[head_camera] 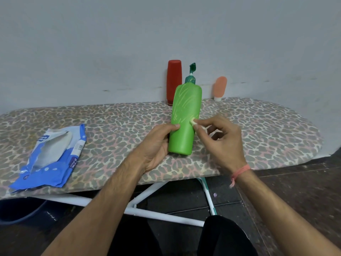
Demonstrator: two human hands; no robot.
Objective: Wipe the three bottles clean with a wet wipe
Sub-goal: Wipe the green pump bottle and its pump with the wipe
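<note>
A green pump bottle leans tilted over the ironing board, its upper half streaked with pale scribble marks. My left hand grips its lower left side, thumb across the front. My right hand pinches a small whitish wad between thumb and forefinger and presses it against the bottle's right side. A red bottle stands cap-down at the back by the wall. A small peach tube stands on its white cap to the right of it.
A torn-open blue and white wet wipe pack lies on the left of the leopard-print ironing board. The wall runs right behind the board. Under the board are white metal legs and a dark floor.
</note>
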